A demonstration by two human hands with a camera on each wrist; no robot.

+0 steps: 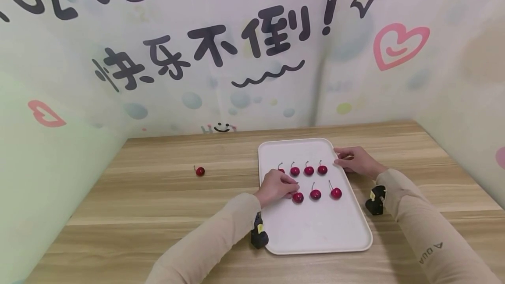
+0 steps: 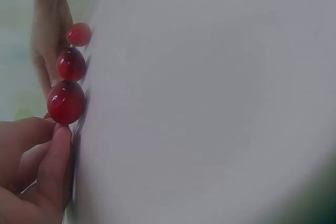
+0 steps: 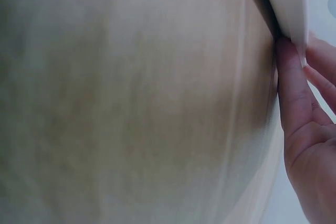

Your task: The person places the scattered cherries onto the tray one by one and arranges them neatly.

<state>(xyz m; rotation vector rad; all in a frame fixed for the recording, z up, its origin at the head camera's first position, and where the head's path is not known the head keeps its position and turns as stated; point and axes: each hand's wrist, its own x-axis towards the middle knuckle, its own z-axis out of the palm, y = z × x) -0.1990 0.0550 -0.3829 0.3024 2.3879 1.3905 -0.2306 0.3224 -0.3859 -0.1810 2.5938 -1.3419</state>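
A white tray [image 1: 319, 229] lies on the table with dark red cherries in two rows. My left hand [image 1: 275, 186] reaches over its left side and pinches the stem end of the leftmost cherry [image 1: 297, 197] in the front row. In the left wrist view, thumb and fingertip meet right at that cherry [image 2: 66, 102], the other two of its row lined up beyond. The back row holds several cherries, the leftmost [image 1: 281, 171] partly hidden behind my left hand. My right hand [image 1: 360, 162] grips the tray's right rim [image 3: 295, 9], thumb and fingers on either side of it.
One lone cherry [image 1: 200, 171] with a stem lies on the wooden table [image 1: 158, 205], left of the tray. A printed cloth backdrop [image 1: 221, 100] rises behind the table's far edge. Black wrist cameras [image 1: 258, 233] hang from both sleeves.
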